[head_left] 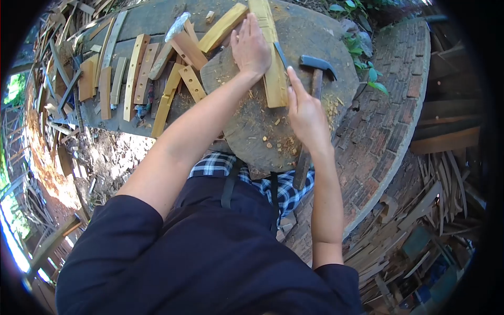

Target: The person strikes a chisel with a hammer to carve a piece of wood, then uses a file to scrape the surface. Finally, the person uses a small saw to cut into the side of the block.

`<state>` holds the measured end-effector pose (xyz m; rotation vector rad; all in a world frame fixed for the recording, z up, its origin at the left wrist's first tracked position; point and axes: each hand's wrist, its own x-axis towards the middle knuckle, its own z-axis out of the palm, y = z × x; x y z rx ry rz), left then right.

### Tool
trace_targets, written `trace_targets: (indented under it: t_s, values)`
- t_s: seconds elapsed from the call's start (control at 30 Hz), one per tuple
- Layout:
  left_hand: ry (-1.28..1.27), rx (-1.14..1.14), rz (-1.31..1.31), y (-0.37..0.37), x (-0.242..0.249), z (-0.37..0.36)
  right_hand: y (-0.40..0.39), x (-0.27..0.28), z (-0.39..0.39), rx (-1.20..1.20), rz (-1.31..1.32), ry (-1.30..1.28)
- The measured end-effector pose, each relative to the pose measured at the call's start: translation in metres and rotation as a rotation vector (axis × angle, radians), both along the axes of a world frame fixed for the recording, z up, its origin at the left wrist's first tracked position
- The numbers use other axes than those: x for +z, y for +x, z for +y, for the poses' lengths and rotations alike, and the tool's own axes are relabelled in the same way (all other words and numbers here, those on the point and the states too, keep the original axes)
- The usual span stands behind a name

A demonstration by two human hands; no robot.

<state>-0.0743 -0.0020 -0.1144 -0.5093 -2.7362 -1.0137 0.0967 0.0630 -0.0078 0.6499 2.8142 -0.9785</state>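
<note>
A long yellowish wooden board (275,86) lies on the round tree-stump work surface (241,131), with cut marks near its far end. Flat against the board's left edge rests my left hand (252,50), fingers stretched out and holding nothing. My right hand (307,115) is closed around a chisel (281,55), index finger laid along it; the handle is mostly hidden in the palm. The chisel's blade touches or lies just over the board's right side. Right of the board is a hammer (317,64), its handle running beneath my right hand and forearm toward my lap.
Wood chips (286,144) are scattered over the stump. Several cut wooden pieces, some with drilled holes (136,76), lie in a row on the plank bench at left. A curved brick ledge (380,126) borders the right side. Scrap wood (409,226) is heaped beyond it.
</note>
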Motion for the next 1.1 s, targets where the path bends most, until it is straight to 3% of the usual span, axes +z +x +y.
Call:
trace_targets:
  t_s: [0.13, 0.37, 0.47, 0.73, 0.87, 0.93, 1.1]
  values:
    - [0.013, -0.015, 0.113, -0.001, -0.006, 0.001, 0.016, -0.01, -0.007, -0.024, 0.05, 0.065]
    - [-0.002, -0.035, 0.07, -0.002, -0.009, -0.003, 0.109, -0.017, -0.05, -0.149, 0.169, -0.163]
    - [0.0, -0.051, 0.004, -0.012, -0.004, -0.003, 0.087, -0.014, -0.039, -0.103, 0.049, -0.115]
    - [0.032, -0.061, -0.03, -0.015, -0.005, -0.003, 0.121, -0.016, -0.061, -0.14, 0.148, -0.122]
    - [-0.011, -0.068, -0.05, -0.013, -0.001, 0.0, 0.065, -0.023, -0.049, -0.161, 0.094, -0.144]
    - [-0.012, -0.061, -0.052, -0.015, -0.002, -0.005, 0.039, -0.038, -0.045, -0.152, 0.146, -0.037]
    - [0.016, -0.059, -0.011, -0.013, -0.007, -0.002, 0.111, -0.023, -0.053, -0.097, 0.113, -0.069]
